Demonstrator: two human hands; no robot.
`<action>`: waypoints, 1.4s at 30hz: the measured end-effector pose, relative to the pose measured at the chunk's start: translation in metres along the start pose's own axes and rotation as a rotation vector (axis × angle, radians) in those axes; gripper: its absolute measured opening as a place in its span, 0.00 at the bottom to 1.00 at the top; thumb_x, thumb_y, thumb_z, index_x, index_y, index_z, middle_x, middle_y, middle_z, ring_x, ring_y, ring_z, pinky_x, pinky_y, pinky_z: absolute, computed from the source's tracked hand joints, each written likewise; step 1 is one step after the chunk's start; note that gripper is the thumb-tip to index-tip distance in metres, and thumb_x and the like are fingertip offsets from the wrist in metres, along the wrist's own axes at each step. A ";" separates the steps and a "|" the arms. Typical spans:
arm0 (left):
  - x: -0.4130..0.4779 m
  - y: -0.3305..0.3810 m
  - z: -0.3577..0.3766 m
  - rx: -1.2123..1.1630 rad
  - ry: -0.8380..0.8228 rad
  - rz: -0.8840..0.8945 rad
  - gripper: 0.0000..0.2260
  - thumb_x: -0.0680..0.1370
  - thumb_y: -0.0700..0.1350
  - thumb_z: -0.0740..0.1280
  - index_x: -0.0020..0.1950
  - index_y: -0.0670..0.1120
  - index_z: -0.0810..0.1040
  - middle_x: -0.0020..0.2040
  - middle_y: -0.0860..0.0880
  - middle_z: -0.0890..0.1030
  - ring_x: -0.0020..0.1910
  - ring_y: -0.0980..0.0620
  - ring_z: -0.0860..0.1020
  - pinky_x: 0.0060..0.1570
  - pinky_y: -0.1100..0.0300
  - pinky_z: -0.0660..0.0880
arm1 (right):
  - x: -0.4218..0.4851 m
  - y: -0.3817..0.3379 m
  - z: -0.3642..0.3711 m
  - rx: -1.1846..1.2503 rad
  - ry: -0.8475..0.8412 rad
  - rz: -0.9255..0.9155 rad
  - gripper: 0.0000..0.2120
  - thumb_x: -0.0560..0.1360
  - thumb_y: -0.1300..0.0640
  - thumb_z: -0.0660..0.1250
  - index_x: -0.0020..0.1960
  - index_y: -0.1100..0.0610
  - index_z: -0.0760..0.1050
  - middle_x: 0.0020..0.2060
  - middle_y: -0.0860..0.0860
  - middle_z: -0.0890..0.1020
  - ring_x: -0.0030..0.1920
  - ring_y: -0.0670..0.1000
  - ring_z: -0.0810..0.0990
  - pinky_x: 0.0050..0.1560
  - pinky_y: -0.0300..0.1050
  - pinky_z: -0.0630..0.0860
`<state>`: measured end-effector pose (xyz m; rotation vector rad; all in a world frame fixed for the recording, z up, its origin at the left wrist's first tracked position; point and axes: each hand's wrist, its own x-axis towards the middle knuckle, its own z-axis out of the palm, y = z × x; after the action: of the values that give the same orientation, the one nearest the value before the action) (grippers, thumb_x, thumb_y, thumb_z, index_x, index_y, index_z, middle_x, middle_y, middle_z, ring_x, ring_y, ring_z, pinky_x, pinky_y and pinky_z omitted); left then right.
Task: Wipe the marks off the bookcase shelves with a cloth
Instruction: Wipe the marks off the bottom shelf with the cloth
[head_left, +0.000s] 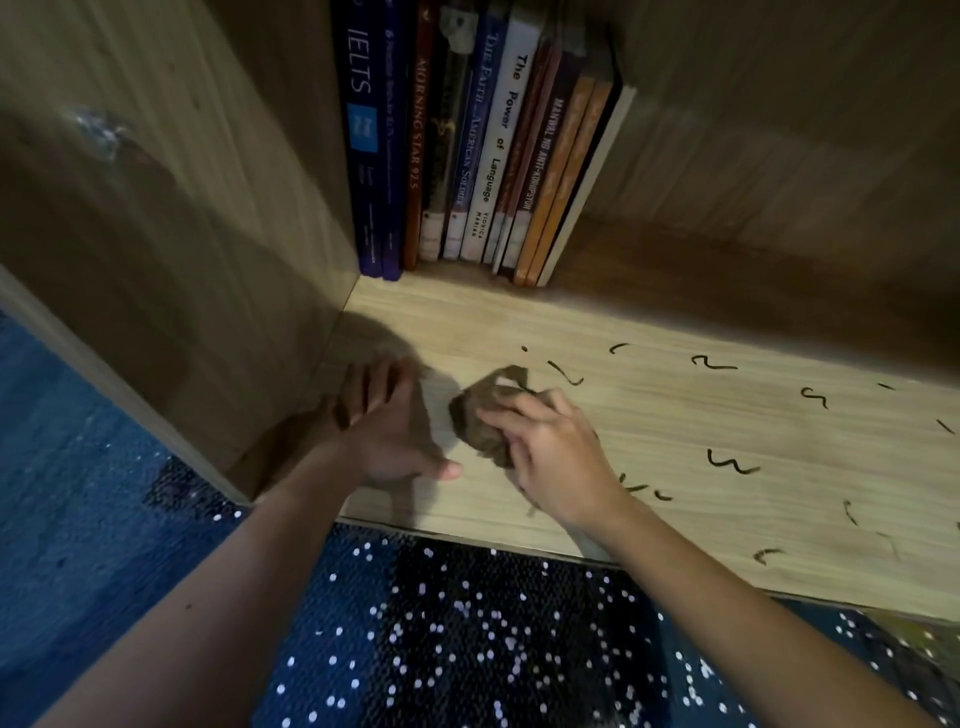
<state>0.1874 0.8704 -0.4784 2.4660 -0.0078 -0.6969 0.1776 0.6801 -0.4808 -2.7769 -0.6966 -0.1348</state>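
Right hand (550, 457) clenched on a crumpled brown cloth (480, 415) – pressed to the marked shelf (675, 426). Left hand (387, 428) open, fingers spread – flat on the shelf just beside the cloth.

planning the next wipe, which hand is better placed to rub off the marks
Right hand: it grips the cloth beside the marks. Left hand lies flat, empty, near the side wall.
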 end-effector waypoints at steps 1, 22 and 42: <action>0.001 -0.001 0.001 0.008 0.001 -0.008 0.56 0.66 0.57 0.74 0.74 0.51 0.31 0.72 0.49 0.26 0.69 0.45 0.25 0.67 0.41 0.30 | 0.004 0.007 -0.005 -0.051 -0.050 0.062 0.21 0.72 0.62 0.64 0.64 0.50 0.74 0.63 0.47 0.74 0.55 0.55 0.69 0.55 0.51 0.69; 0.006 0.066 0.039 0.170 0.057 -0.117 0.58 0.65 0.68 0.69 0.74 0.47 0.31 0.74 0.44 0.30 0.73 0.42 0.32 0.69 0.41 0.36 | -0.030 0.034 -0.034 -0.227 -0.098 0.184 0.19 0.73 0.54 0.64 0.63 0.48 0.73 0.65 0.48 0.72 0.64 0.57 0.66 0.57 0.50 0.66; 0.003 0.061 0.040 0.075 0.070 -0.061 0.57 0.65 0.66 0.70 0.75 0.48 0.32 0.73 0.45 0.28 0.72 0.43 0.28 0.68 0.43 0.32 | 0.038 0.067 -0.024 -0.058 -0.126 0.246 0.21 0.76 0.63 0.57 0.66 0.46 0.71 0.69 0.47 0.69 0.58 0.55 0.66 0.60 0.51 0.66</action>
<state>0.1796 0.7973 -0.4758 2.5706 0.0700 -0.6468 0.2419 0.6335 -0.4682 -2.9187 -0.3789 0.0713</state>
